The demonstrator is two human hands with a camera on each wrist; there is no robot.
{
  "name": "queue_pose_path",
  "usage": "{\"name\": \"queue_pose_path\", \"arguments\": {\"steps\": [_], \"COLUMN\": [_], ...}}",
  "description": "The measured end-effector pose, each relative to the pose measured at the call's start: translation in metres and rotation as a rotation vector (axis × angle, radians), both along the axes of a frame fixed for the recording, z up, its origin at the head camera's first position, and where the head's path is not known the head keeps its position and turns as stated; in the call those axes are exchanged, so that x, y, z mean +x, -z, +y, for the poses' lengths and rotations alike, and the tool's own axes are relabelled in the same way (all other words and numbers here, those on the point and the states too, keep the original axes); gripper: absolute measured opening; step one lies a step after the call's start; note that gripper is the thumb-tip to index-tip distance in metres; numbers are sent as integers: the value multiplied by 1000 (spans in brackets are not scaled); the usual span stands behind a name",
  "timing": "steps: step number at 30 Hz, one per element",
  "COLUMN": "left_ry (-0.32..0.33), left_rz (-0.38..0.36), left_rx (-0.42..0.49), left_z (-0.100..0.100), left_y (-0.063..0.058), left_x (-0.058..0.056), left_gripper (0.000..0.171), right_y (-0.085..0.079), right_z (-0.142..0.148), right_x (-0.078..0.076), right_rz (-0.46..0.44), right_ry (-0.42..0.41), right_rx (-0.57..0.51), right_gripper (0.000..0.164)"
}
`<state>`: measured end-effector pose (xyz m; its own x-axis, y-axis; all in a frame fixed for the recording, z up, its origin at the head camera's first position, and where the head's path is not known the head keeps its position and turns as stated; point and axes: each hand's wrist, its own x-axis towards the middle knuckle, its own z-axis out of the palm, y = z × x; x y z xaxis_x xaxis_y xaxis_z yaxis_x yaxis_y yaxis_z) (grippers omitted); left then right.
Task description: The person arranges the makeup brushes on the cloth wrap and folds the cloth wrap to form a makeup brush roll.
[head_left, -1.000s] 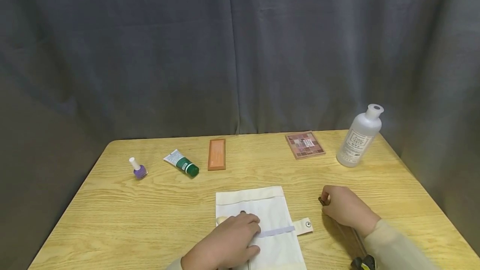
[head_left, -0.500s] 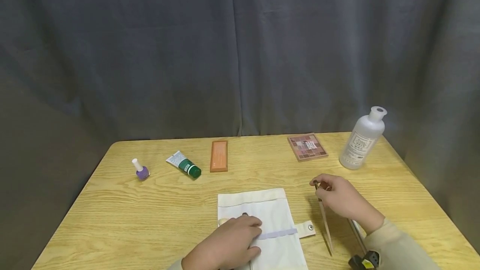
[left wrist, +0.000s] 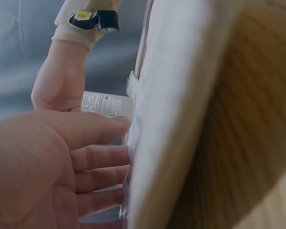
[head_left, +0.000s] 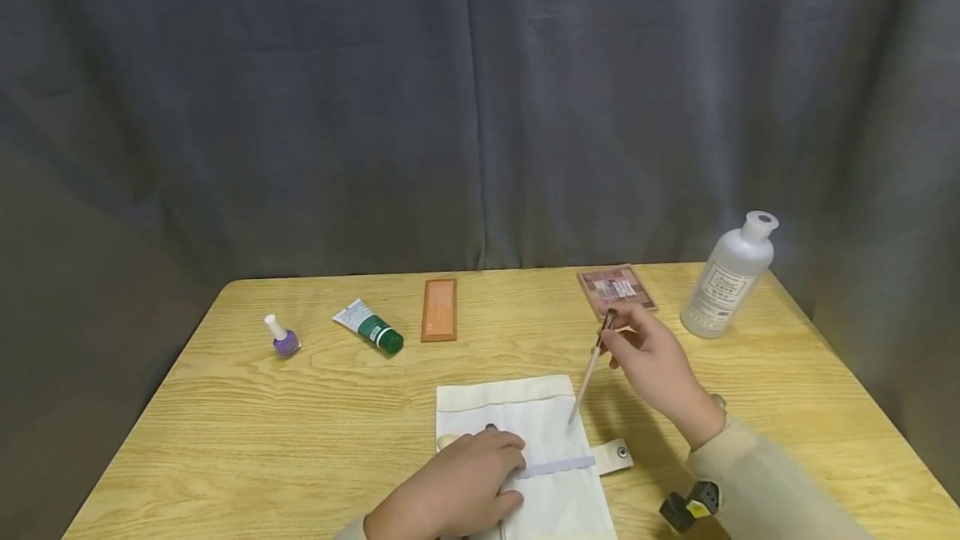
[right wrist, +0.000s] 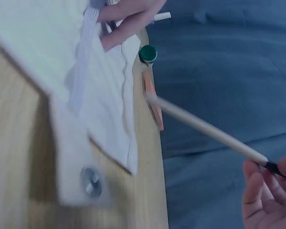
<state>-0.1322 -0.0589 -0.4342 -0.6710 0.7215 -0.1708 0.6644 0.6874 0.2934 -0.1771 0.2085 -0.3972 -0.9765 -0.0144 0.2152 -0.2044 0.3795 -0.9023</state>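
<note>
My right hand (head_left: 660, 369) pinches a makeup brush (head_left: 588, 382) near its dark end, fingers curled round it. Its pale wooden handle slants down toward the right edge of a white cloth brush roll (head_left: 555, 507), overlapping that edge in the head view. A lavender elastic band (head_left: 558, 467) crosses the roll, and a strap with a metal snap (head_left: 612, 456) sticks out at its right. On the roll's left part rests my left hand (head_left: 457, 482), fingers nearly straight. Dark and cream tips of brushes (head_left: 446, 441) peek out beyond that hand; the rest of them is covered.
Along the back of the wooden table (head_left: 300, 440) lie a purple nail polish bottle (head_left: 286, 343), a green-and-white tube (head_left: 371, 328), an orange palette (head_left: 439, 311) and a checkered palette (head_left: 617, 288). A clear bottle (head_left: 727, 282) stands at the back right, before a grey curtain (head_left: 337, 107).
My right hand has lifted the brush off the table at the right and carried it left and away from me, its handle swinging toward the roll. The left hand has stayed put.
</note>
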Motion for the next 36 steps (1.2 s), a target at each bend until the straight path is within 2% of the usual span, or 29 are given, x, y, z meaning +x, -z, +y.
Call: {"name": "queue_pose_path", "arguments": {"steps": [4,17,31,36], "left_ry": [3,25,42,28], "left_rz": [0,13,25,-2], "left_rx": [-6,-17,-9,-19], "left_z": [1,3,1,1], "left_y": [-1,-1,-1,-1], "left_x": [1,-2,-4,-4], "left_gripper": [30,29,29,31], "right_y": [2,23,30,31], "right_z": [-12,-43,-61,-65], "right_x": [-5,-8,-5,-5], "right_rz": [26,-54,-94,-99], "right_ry": [-9,-140,-224,-272], "right_rx": [-28,13,23,56], "right_gripper": [26,26,30,32]}}
